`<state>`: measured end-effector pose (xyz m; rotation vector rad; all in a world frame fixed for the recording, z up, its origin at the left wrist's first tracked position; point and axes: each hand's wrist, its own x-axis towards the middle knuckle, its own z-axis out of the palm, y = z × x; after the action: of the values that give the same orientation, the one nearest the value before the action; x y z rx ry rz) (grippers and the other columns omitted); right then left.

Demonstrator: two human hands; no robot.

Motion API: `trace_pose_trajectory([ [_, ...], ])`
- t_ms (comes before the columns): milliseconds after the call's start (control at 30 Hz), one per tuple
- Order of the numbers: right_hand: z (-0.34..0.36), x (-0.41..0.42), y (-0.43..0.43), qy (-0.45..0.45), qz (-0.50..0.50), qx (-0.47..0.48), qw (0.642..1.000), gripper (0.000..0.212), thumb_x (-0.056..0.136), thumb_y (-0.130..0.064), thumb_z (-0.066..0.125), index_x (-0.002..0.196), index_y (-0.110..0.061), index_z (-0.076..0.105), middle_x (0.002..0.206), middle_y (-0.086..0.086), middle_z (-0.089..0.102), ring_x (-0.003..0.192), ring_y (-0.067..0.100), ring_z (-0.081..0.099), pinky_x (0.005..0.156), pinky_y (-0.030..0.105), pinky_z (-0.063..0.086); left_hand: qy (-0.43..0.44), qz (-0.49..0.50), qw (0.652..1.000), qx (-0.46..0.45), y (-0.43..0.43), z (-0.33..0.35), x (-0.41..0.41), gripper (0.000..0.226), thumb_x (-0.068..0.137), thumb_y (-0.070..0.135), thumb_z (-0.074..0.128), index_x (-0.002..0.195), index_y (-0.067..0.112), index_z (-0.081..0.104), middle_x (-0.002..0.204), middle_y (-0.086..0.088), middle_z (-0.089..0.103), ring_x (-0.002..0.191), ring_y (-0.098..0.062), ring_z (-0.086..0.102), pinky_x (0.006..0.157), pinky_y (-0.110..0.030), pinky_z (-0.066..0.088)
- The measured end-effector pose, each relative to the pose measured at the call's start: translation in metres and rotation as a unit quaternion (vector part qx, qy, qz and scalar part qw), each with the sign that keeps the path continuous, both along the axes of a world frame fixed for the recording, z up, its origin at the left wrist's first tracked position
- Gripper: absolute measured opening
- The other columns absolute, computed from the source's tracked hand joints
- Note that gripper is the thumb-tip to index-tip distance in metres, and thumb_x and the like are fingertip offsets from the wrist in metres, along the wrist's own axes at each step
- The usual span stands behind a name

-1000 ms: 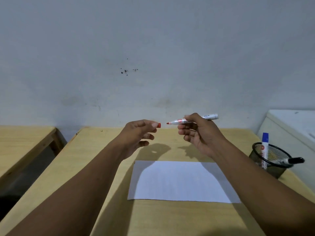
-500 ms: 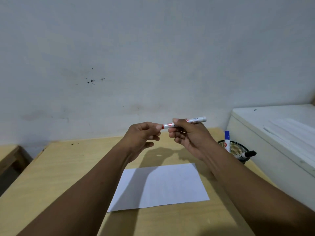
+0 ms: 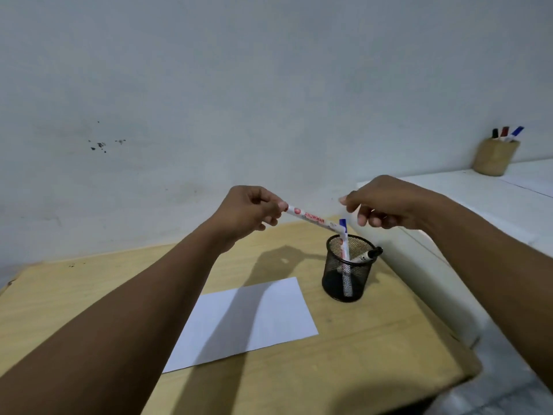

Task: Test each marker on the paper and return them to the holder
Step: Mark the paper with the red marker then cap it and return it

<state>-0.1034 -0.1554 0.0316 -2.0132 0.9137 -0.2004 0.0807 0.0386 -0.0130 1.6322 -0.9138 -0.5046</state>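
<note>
My left hand (image 3: 248, 215) grips the capped end of a white marker with red print (image 3: 311, 218). The marker slants down to the right, and its free end hangs just above the black mesh holder (image 3: 332, 280). My right hand (image 3: 386, 205) hovers to the right of that end with fingers apart, not touching it. A blue-capped marker (image 3: 344, 250) stands upright in the holder. A black-capped marker (image 3: 368, 256) leans over the holder's rim. The white paper (image 3: 248, 319) lies on the wooden table (image 3: 74, 295) left of the holder.
A white raised surface (image 3: 478, 205) borders the table on the right. On it, at the back by the wall, stands a tan cup (image 3: 493, 158) with three markers. The grey wall runs behind the table.
The red cap went onto the marker. The marker passed from my right hand to my left and now tilts down over the holder. The view has swung right.
</note>
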Motion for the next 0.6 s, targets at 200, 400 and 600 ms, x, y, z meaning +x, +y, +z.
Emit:
trace_pose_trajectory([
  [200, -0.022, -0.021, -0.014, 0.006, -0.028, -0.080, 0.996, 0.022, 0.092, -0.022, 0.069, 0.076, -0.007, 0.064, 0.073, 0.011, 0.070, 0.055, 0.020, 0.048, 0.047, 0.024, 0.031, -0.121, -0.047, 0.990, 0.063, -0.038, -0.002, -0.031, 0.014, 0.088, 0.014, 0.076, 0.091, 0.001, 0.075, 0.069, -0.006, 0.071, 0.064, -0.014, 0.062, 0.059, -0.026, 0.048],
  [400, -0.042, -0.015, -0.022, -0.027, -0.038, -0.068, 0.997, 0.019, 0.090, -0.021, 0.070, 0.078, -0.007, 0.066, 0.076, 0.012, 0.071, 0.059, 0.020, 0.045, 0.050, 0.026, 0.031, -0.207, -0.046, 0.972, 0.101, -0.053, 0.008, -0.037, 0.007, 0.085, 0.016, 0.075, 0.084, 0.009, 0.075, 0.069, -0.005, 0.073, 0.066, -0.018, 0.063, 0.062, -0.031, 0.051],
  [600, -0.048, -0.007, -0.025, -0.038, -0.027, -0.064, 0.997, 0.019, 0.089, -0.021, 0.072, 0.075, -0.009, 0.066, 0.080, 0.011, 0.072, 0.064, 0.021, 0.047, 0.052, 0.027, 0.033, -0.261, -0.075, 0.950, 0.153, -0.056, 0.022, -0.039, 0.010, 0.084, 0.019, 0.078, 0.087, 0.010, 0.077, 0.071, 0.001, 0.071, 0.066, -0.014, 0.061, 0.067, -0.032, 0.051],
])
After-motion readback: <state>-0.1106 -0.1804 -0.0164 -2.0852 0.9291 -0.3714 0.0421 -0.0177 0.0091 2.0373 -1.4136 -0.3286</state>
